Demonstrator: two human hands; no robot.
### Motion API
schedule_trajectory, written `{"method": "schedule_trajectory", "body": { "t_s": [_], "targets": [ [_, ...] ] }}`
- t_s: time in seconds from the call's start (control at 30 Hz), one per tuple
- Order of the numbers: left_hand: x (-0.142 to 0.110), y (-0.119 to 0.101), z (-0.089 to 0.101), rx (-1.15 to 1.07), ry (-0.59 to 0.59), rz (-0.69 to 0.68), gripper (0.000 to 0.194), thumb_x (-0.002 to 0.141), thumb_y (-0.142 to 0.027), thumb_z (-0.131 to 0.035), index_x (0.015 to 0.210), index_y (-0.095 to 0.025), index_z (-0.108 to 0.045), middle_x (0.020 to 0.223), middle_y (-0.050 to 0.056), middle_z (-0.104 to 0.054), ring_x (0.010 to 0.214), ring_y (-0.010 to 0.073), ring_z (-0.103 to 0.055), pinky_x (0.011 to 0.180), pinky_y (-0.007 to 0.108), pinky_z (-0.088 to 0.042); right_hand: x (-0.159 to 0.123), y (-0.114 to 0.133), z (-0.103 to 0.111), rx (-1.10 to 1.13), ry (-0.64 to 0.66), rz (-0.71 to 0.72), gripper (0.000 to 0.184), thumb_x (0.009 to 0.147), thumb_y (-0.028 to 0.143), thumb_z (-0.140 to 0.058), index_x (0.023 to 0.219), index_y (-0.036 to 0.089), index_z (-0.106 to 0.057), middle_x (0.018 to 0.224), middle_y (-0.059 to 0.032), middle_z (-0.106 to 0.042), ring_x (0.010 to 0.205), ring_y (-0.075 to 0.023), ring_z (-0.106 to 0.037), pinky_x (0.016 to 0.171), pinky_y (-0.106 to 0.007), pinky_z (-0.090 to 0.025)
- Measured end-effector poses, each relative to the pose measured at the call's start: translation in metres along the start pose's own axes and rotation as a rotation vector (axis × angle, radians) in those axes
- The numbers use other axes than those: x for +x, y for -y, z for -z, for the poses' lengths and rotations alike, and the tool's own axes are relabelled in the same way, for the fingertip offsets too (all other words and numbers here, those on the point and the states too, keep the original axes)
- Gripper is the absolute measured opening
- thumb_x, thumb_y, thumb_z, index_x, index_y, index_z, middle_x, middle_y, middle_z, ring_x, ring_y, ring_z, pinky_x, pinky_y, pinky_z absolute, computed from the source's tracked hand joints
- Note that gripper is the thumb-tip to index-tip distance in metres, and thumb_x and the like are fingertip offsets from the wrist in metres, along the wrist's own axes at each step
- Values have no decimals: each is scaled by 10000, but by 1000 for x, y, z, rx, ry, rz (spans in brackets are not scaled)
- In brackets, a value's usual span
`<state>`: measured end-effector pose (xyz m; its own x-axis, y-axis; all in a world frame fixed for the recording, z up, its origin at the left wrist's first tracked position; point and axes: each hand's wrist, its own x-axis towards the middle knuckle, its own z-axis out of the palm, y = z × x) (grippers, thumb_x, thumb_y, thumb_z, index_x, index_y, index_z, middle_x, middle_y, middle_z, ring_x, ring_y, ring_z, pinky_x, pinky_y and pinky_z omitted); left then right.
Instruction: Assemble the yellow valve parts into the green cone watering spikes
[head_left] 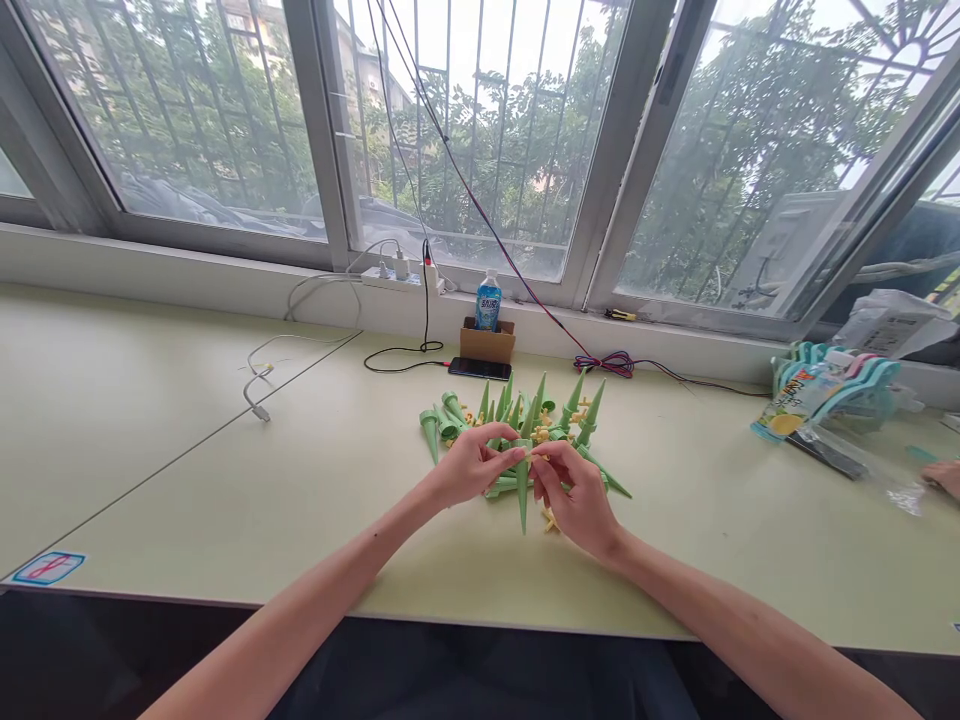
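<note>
My left hand [480, 460] pinches the collar of a green plastic watering spike [523, 500], whose tip points down over the table. At that collar, the fingertips of my right hand [570, 490] close on a small pale yellow piece [529, 456], partly hidden by the fingers. Behind both hands lies a pile of similar green spikes [592, 412], some upright and others on their sides. Small yellow plastic pieces are mixed among them. One yellow cross-shaped piece [551, 521] rests just below my right hand.
A phone [480, 369] lies behind the pile, before a cardboard box [487, 345] with a blue-labelled bottle [488, 302]. Cables [606, 363] run along the windowsill. At right are a plastic packet [787, 405] and teal hangers [855, 385]; another person's hand [943, 477] shows at the edge.
</note>
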<state>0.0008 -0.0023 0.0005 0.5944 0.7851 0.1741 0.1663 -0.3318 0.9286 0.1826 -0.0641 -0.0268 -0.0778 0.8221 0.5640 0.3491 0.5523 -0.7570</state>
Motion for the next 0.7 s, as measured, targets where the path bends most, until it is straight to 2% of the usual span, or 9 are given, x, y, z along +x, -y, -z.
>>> {"method": "schedule_trajectory", "body": {
  "t_s": [0.07,0.13,0.23,0.3,0.53,0.7],
  "targets": [
    [0,1,0,-7,10,-13,375,866,-538,-604,966,-183,-540,417,-117,-344,347,70,-346,344,162,-238,0,-1,0,14,10,-2,167,1008,368,-488,969,219,-552,732,5,-598,549,-124,-588,493,-241,-477],
    [1,1,0,-8,4,-40,355,863,-524,-609,933,-181,-546,503,-94,-406,365,55,-353,344,161,-241,0,-2,-1,25,20,-11,177,1008,376,-486,957,217,-544,722,7,-592,544,-123,-582,483,-239,-473],
    [1,1,-2,7,-39,-132,335,856,-491,-627,838,-162,-571,827,0,-548,425,16,-369,361,174,-283,1,-4,-2,31,22,-28,183,1008,380,-482,954,214,-536,714,12,-589,527,-117,-568,471,-234,-462],
    [2,2,-2,30,-67,-199,325,865,-466,-626,796,-152,-583,975,36,-535,464,9,-366,382,186,-302,2,-5,-3,30,18,-35,182,1009,378,-478,951,213,-530,709,15,-589,515,-112,-556,464,-229,-450],
    [-1,5,-1,257,-135,-347,271,923,-387,-581,780,-157,-584,991,47,-524,531,38,-337,514,229,-355,2,-7,-4,85,33,-88,221,998,419,-486,917,214,-507,673,22,-587,469,-102,-512,441,-225,-420],
    [-2,6,0,341,-143,-385,288,942,-391,-553,777,-161,-607,1037,71,-545,561,55,-371,551,239,-379,3,-6,-5,190,53,-181,280,977,475,-510,876,216,-483,623,38,-568,427,-98,-492,400,-217,-394]
  ]
}}
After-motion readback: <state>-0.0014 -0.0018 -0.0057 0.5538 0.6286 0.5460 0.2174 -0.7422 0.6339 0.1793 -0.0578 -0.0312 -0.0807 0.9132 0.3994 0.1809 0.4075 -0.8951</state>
